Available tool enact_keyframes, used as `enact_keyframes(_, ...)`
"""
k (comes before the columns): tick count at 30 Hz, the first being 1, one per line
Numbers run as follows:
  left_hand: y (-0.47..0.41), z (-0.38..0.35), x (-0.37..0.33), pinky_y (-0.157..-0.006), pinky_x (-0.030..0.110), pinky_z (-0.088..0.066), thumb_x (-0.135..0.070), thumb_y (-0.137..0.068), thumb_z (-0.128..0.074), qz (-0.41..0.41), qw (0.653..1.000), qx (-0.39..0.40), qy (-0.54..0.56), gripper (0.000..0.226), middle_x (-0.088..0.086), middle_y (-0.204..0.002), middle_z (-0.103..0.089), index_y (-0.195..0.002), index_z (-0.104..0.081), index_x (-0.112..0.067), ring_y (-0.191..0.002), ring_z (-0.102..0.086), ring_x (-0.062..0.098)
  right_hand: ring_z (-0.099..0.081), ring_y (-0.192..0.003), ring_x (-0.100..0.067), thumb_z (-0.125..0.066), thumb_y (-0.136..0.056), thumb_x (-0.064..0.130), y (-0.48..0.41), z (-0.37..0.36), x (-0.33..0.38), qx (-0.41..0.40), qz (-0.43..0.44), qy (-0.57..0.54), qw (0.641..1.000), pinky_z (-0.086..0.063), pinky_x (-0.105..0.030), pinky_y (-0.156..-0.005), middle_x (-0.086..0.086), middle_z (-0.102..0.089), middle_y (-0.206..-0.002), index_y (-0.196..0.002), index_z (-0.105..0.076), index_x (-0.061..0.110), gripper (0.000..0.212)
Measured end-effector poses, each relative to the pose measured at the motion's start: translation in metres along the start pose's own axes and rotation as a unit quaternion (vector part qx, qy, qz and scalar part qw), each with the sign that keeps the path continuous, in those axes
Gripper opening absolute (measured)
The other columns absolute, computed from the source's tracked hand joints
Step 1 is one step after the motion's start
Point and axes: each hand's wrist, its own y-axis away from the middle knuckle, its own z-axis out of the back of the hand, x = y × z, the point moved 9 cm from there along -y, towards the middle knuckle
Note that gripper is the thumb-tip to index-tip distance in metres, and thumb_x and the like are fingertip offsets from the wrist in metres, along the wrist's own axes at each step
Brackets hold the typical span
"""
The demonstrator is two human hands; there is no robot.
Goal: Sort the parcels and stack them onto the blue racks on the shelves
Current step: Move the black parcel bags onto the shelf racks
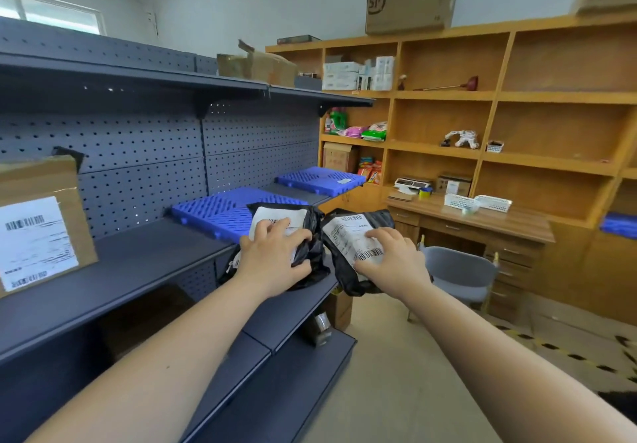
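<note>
At the grey shelf [144, 263], each hand's grip is closed on a black parcel — left hand [272, 263], left parcel [308, 225]; right hand [389, 263], right parcel [344, 236] — beside the near blue rack [210, 211].

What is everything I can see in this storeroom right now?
Soft parcels: two, black with white labels, one in each hand, by the near rack.
Blue racks: two on the grey shelf, near one bare, far one with a small white item.
Grey metal shelving: one unit, left.
Labelled cardboard box: one, brown, grey shelf, far left.
Wooden shelving: one unit, tan, back wall, holding assorted goods.
SF carton: one, brown, atop the wooden unit.
Desk: one, wooden, with white baskets.
Chair: one, grey, by the desk.
Hands: left and right, each gripping a parcel.
</note>
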Motion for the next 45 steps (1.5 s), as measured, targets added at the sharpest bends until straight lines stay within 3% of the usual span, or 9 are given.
enact_keyframes(15,-0.123,-0.039,0.059,-0.096,0.049,-0.034,-0.059,-0.083,-0.044,-0.019,1.0,-0.019,0.008,0.047,-0.004,-0.15,-0.029,-0.129,-0.038,-0.048,-0.13,-0.021,0.026,-0.039,-0.125,-0.024,-0.06,-0.072,0.057,-0.116,-0.036,0.01,-0.023,-0.019,-0.004,1.0,-0.034,-0.047,-0.099,0.011,-0.041,-0.141,-0.131,-0.045,0.038,0.063)
enact_keyframes(28,-0.234,-0.072,0.15,-0.094,0.046,-0.034,-0.055,-0.084,-0.048,-0.002,0.998,-0.026,0.051,0.041,-0.008,-0.145,-0.035,-0.124,-0.042,-0.05,-0.127,-0.023,0.024,-0.038,-0.126,-0.024,-0.061,-0.075,0.054,-0.229,-0.084,0.038,-0.047,-0.032,-0.011,0.998,-0.03,-0.046,-0.097,0.01,-0.04,-0.143,-0.13,-0.044,0.038,0.06)
enact_keyframes(37,-0.266,-0.113,0.213,-0.094,0.046,-0.032,-0.055,-0.086,-0.047,0.016,0.999,0.015,0.025,0.041,-0.008,-0.144,-0.035,-0.126,-0.042,-0.049,-0.13,-0.022,0.025,-0.041,-0.124,-0.026,-0.064,-0.073,0.051,-0.288,-0.134,0.054,-0.054,-0.027,-0.037,0.998,-0.031,-0.043,-0.095,0.009,-0.042,-0.14,-0.128,-0.048,0.036,0.059)
enact_keyframes(45,-0.276,-0.125,0.263,-0.095,0.044,-0.029,-0.055,-0.085,-0.053,0.07,0.997,0.003,0.041,0.043,-0.014,-0.142,-0.04,-0.127,-0.047,-0.052,-0.128,-0.023,0.021,-0.042,-0.122,-0.029,-0.064,-0.074,0.053,-0.357,-0.171,0.093,-0.027,0.036,-0.025,0.999,-0.035,-0.043,-0.094,0.008,-0.042,-0.138,-0.13,-0.048,0.034,0.061)
